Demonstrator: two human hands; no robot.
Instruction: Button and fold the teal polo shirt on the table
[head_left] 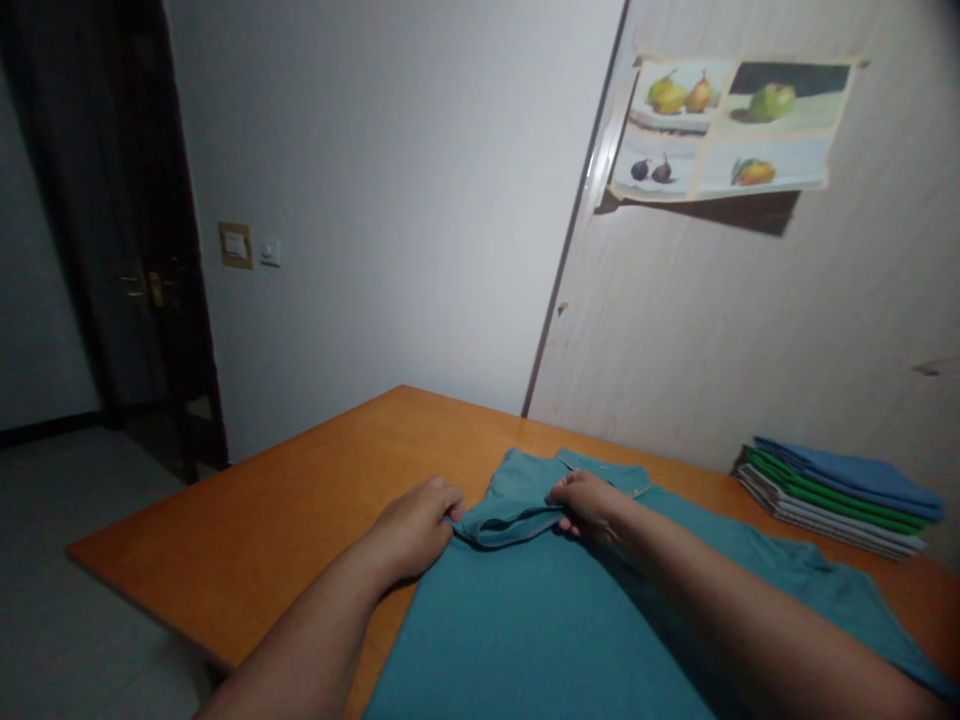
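A teal collared shirt [517, 610] lies spread over the wooden table, its collar [604, 472] toward the wall. The left sleeve [517, 522] is folded inward over the body, and its opening gapes a little between my hands. My left hand [424, 525] pinches the sleeve's outer edge near the shirt's side. Farther right, my right hand [589, 505] grips the other end of the sleeve opening, just below the collar. The other sleeve stretches out to the right, partly behind my right forearm.
Folded clothes [840, 495] in blue, green and grey are stacked at the table's back right. The orange-brown table [300, 500] ends in a corner at the left. Behind it stands a wall with a fruit poster [739, 130]; a dark door [150, 200] is at far left.
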